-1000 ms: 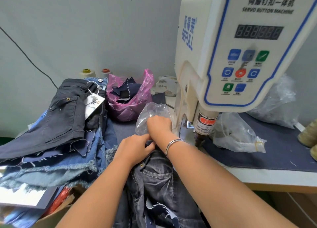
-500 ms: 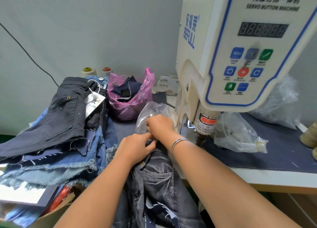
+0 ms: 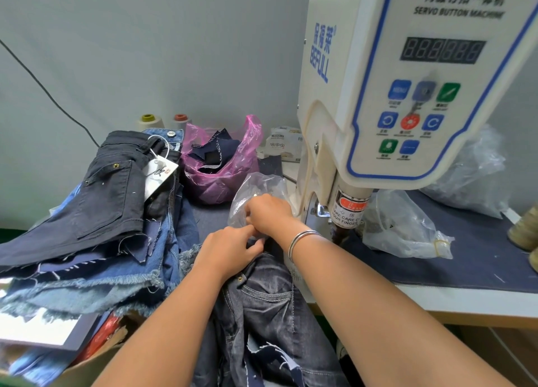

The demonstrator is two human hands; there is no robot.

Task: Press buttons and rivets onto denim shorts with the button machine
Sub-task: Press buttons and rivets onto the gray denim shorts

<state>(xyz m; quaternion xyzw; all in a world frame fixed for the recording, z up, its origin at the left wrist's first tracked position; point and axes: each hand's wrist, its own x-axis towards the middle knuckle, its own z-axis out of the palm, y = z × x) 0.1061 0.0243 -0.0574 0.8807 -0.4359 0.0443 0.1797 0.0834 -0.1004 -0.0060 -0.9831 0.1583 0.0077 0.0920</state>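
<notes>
A white servo button machine (image 3: 378, 101) stands at the right, its press head (image 3: 346, 212) just above the table. Dark grey denim shorts (image 3: 267, 308) hang over the table's front edge below my hands. My left hand (image 3: 230, 250) grips the top of the shorts with curled fingers. My right hand (image 3: 269, 212), a silver bangle on its wrist, pinches the edge of a small clear plastic bag (image 3: 256, 188) just left of the press head. What the bag holds is hidden.
A pile of denim shorts (image 3: 96, 226) with a paper tag lies at the left. A pink bag of fabric scraps (image 3: 221, 165) sits behind. More clear bags (image 3: 404, 226) lie right of the machine on the blue-covered table (image 3: 480, 258). Thread cones stand at the back and far right.
Both hands stay at the clear bag and the shorts; the fingers shift slightly. My view has drifted a little.
</notes>
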